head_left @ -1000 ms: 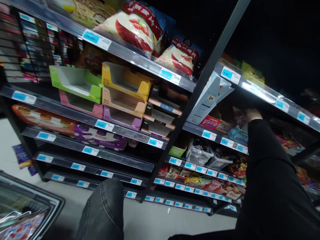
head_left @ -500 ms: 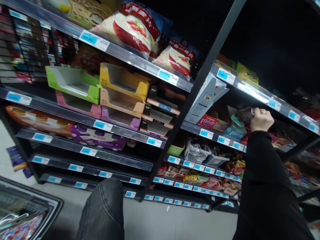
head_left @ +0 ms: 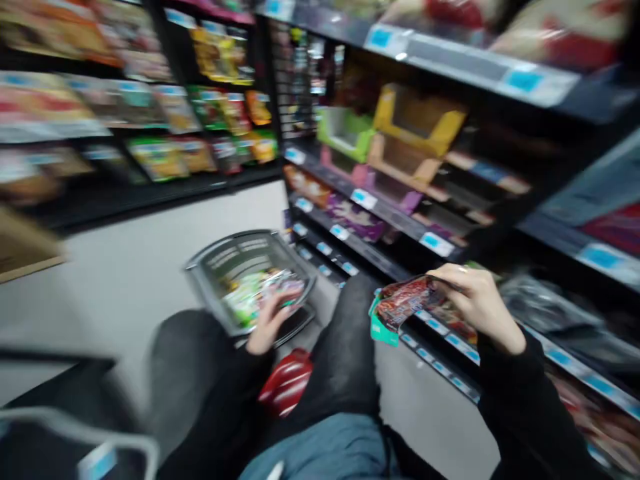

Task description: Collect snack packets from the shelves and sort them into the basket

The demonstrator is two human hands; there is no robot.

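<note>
My right hand (head_left: 477, 303) is closed on the edge of a snack packet (head_left: 405, 303). The packet looks reddish-brown with a green end and hangs beside my knee, in front of the lower shelves. My left hand (head_left: 273, 317) is over the near side of a grey shopping basket (head_left: 200, 257), its fingers stretched out and apart, somewhat blurred. Close to those fingers, colourful packets (head_left: 245, 300) lie in the basket; whether the hand touches one is hard to make out.
A shelf rack (head_left: 385, 207) with open cartons, including a yellow carton (head_left: 420, 123), stands on the right. Bagged snacks (head_left: 165, 157) fill the left rack. A glossy red object (head_left: 287, 380) lies between my legs. A cardboard box (head_left: 27, 247) is at the left edge.
My view has swung left and down. My right hand has come away from the shelf with the snack packet. My left hand and the whole basket have come into sight.
</note>
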